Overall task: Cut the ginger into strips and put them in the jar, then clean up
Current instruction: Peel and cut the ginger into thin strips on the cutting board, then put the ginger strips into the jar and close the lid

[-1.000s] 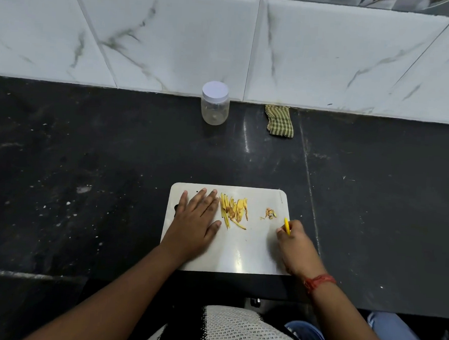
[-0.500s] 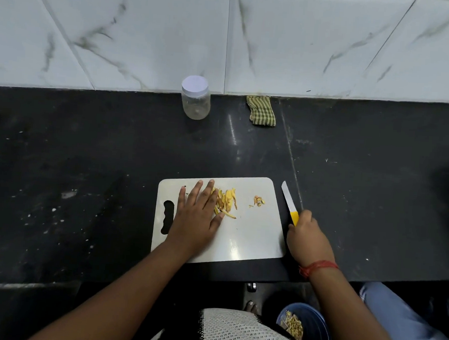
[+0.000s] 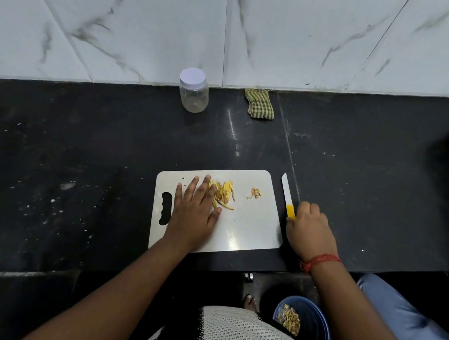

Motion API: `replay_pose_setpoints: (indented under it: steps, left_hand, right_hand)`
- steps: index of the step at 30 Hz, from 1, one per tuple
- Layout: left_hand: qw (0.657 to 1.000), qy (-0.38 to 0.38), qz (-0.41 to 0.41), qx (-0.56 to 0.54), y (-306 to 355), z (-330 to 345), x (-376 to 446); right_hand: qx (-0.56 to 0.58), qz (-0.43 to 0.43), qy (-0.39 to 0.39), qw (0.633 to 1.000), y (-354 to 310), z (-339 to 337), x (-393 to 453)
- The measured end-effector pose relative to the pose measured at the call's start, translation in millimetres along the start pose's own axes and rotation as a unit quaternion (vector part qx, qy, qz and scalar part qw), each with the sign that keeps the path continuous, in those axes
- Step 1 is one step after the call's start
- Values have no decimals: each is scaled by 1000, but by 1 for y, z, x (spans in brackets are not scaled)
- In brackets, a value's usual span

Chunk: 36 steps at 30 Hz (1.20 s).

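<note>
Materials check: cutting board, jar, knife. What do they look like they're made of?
Cutting board: probably white plastic, though it could be metal; smooth, with a glossy glare patch near its front edge.
Jar: clear glass or plastic, can't tell which; see-through wall, opaque white lid, likely plastic.
Knife: pale blade, metal or ceramic; yellow handle looks plastic.

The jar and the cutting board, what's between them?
Nothing: in the head view, only bare black counter lies between the jar and the cutting board.

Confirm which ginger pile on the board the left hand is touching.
The larger pile of yellow ginger strips, against the left hand fingers. The small pile of scraps sits apart, nearer the knife.
</note>
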State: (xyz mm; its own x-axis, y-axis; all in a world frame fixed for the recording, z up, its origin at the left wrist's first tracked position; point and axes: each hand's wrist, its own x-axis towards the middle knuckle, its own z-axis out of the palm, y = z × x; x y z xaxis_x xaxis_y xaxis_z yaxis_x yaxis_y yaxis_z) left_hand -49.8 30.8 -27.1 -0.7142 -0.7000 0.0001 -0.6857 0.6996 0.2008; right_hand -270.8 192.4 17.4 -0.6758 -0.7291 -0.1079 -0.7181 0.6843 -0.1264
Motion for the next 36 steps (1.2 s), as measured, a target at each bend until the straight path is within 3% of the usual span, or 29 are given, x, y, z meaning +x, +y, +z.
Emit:
replay_pose_setpoints:
  steps: [6,16,22,36]
  left_hand:
    - [1000,9,-20,-1,2,-4,1]
    - [998,14,-66,18,-1,-7,15]
    - [993,18,-110,49,-17,-17,37]
    - [994,-1,-106,7,-106,-55,152]
  right_hand:
    - [-8,-58,32,998,-17,3,8]
    - [-3,-154,-37,987,-49,9,43]
    - [2,-197,-31,980,-77,7,73]
    - [12,-182,-36,983,-192,-16,182]
